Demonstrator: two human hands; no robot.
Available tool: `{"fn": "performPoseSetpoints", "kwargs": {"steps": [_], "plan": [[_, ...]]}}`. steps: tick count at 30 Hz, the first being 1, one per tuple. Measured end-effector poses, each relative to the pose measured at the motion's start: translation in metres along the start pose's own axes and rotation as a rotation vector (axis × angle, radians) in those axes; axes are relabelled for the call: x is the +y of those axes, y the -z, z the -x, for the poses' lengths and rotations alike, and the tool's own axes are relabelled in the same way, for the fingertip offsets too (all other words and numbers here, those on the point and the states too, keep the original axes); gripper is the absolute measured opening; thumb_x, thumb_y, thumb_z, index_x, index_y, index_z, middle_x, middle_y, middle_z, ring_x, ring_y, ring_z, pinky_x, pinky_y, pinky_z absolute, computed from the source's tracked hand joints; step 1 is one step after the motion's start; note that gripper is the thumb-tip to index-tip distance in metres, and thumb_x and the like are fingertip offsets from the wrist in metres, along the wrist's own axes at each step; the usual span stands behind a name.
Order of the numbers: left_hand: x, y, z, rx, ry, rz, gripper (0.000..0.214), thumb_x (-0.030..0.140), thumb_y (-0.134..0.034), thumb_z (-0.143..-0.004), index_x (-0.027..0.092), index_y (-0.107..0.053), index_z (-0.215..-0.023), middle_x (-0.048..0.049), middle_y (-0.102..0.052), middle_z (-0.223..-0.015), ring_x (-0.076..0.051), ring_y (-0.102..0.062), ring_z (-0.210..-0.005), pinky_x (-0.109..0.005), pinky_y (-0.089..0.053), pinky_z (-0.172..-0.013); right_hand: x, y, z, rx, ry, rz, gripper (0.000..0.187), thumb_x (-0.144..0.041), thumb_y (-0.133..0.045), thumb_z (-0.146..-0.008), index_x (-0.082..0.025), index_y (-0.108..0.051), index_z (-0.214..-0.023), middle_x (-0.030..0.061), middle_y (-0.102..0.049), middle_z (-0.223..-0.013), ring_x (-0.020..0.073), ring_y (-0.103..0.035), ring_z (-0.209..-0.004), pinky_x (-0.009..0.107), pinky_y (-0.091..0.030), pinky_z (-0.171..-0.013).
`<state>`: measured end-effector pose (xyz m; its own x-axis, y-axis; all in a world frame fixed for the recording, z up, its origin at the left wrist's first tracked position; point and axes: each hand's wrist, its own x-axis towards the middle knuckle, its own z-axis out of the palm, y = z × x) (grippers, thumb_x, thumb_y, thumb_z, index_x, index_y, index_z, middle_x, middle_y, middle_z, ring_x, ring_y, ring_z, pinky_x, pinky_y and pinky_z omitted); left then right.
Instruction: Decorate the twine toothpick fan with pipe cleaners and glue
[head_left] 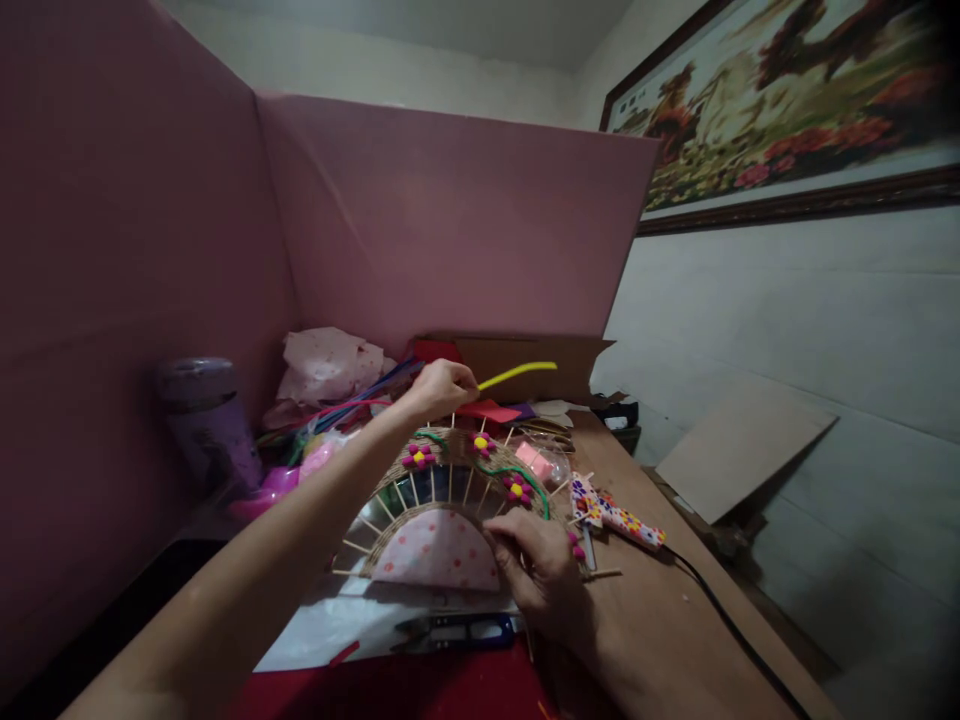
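- Your left hand [444, 387] is pinching the yellow stem [517, 374], holding it just behind the fan [439, 550].
- Your right hand [538, 568] is lying loose-fingered on the fan's right edge, gripping nothing.
- Watch out: your left forearm is crossing low and could be knocking the flowers [418, 457].
- The glue gun [621, 520] is lying on the counter [611, 455] near your right hand, so you're risking a burn.

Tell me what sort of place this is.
Probably a home craft corner: a glue gun and pipe cleaners lie on the table, a pink board screens it, a framed picture hangs above.
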<state>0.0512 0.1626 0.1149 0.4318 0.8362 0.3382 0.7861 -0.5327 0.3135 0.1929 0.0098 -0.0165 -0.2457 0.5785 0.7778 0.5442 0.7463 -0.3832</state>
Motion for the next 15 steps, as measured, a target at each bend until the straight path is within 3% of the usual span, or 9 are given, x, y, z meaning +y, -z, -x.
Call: {"fn": "performPoseSetpoints", "kwargs": {"steps": [3,8,11,15], "plan": [[0.016,-0.021,-0.007,-0.090,-0.022,-0.084,0.018,0.021,-0.061,-0.064,0.021,-0.073,-0.077,-0.0047,-0.071,-0.077,-0.019,-0.063,-0.077,-0.026,-0.045,-0.069,0.001,0.000,0.000,-0.013,-0.012,0.013,0.015,-0.013,-0.047,-0.083,-0.019,-0.058,-0.092,0.0031,-0.062,-0.074,0.0149,-0.057,-0.068,0.026,-0.042,-0.062],[0.018,-0.038,-0.015,-0.082,-0.014,-0.232,0.019,0.010,-0.057,-0.063,0.013,-0.072,-0.075,-0.0176,-0.069,-0.086,-0.028,-0.063,-0.091,-0.038,-0.041,-0.086,0.001,0.001,0.000,-0.023,0.005,0.030,0.015,-0.013,-0.046,-0.084,-0.018,-0.057,-0.092,0.0029,-0.061,-0.073,0.0146,-0.056,-0.067,0.026,-0.039,-0.061],[0.008,-0.032,-0.026,-0.040,0.004,-0.263,0.021,0.007,-0.056,-0.063,0.011,-0.071,-0.076,-0.0191,-0.069,-0.087,-0.028,-0.062,-0.093,-0.038,-0.039,-0.089,0.001,0.001,-0.001,-0.027,0.008,0.043,0.014,-0.014,-0.046,-0.084,-0.019,-0.056,-0.092,0.0022,-0.059,-0.072,0.0141,-0.055,-0.067,0.026,-0.039,-0.060],[-0.010,-0.007,-0.047,0.055,0.061,-0.223,0.027,0.016,-0.050,-0.071,0.015,-0.072,-0.087,-0.0143,-0.069,-0.093,-0.025,-0.062,-0.091,-0.033,-0.044,-0.081,-0.001,0.001,-0.002,-0.031,0.015,0.055,0.013,-0.014,-0.045,-0.085,-0.019,-0.056,-0.089,0.0014,-0.058,-0.069,0.0136,-0.054,-0.064,0.026,-0.039,-0.058]]}}
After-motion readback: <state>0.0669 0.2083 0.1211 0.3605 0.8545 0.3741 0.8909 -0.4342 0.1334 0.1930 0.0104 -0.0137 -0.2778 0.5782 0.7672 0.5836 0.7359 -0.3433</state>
